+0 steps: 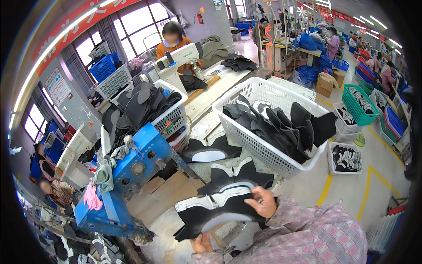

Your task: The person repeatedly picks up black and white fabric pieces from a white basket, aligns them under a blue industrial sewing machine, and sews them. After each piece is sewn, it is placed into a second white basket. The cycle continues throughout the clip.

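Observation:
Between my two hands is a black shoe upper point(193, 218) with white edging and a pale curved band. My right hand point(262, 202) pinches its right end between thumb and fingers. At the lower left edge, my left hand point(202, 243) has its fingers closed on the same piece, the fingertips partly hidden beneath it. Just beyond lies a similar shoe upper point(252, 177), partly overlapped by the held one. Farther off, a third shoe upper point(224, 146) rests on the worktable. A blue machine point(145, 147) stands left of the pieces, with rags hung on it.
A white crate point(272, 152) of dark shoe pieces stands at the far right of the worktable. Behind the machine, another white crate point(169, 114) is heaped with black pieces. Across the table a person in orange point(165, 50) sits at a sewing machine point(178, 59). Crates point(345, 169) stand on the floor.

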### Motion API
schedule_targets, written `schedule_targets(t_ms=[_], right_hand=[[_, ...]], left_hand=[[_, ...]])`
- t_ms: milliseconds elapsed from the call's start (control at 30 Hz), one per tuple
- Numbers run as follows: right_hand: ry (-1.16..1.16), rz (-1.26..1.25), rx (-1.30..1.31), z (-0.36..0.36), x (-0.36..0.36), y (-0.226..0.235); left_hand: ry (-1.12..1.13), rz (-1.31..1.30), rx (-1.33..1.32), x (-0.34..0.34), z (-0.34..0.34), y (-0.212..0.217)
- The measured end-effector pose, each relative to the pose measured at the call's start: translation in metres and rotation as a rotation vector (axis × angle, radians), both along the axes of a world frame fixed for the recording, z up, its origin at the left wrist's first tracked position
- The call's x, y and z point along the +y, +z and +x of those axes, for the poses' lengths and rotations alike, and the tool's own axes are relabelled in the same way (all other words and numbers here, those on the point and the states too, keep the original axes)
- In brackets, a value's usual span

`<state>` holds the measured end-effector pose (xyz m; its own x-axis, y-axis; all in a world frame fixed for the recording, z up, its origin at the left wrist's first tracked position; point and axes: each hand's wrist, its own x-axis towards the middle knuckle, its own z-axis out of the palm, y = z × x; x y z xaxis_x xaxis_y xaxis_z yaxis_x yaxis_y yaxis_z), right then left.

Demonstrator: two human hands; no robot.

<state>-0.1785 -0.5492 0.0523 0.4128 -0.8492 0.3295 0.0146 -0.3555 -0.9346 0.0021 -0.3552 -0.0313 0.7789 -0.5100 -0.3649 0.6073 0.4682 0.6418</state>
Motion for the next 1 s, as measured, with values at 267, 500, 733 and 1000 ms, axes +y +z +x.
schedule_targets(t_ms=[267,500,733,1000], right_hand=[[0.167,0.493,0.178,0.071,0.109,-0.089],[0.212,-0.005,0.093,0.094,0.155,-0.035],[0.585,0.9,0.274,0.042,0.197,-0.057],[0.218,0.873,0.111,0.107,0.151,-0.104]], left_hand=[[0.224,0.031,-0.014,0.168,0.003,-0.009],[0.013,0.273,-0.059,0.229,0.049,0.014],[0.146,0.023,0.066,0.216,0.031,-0.013],[-0.047,-0.102,0.004,0.219,0.045,-0.023]])
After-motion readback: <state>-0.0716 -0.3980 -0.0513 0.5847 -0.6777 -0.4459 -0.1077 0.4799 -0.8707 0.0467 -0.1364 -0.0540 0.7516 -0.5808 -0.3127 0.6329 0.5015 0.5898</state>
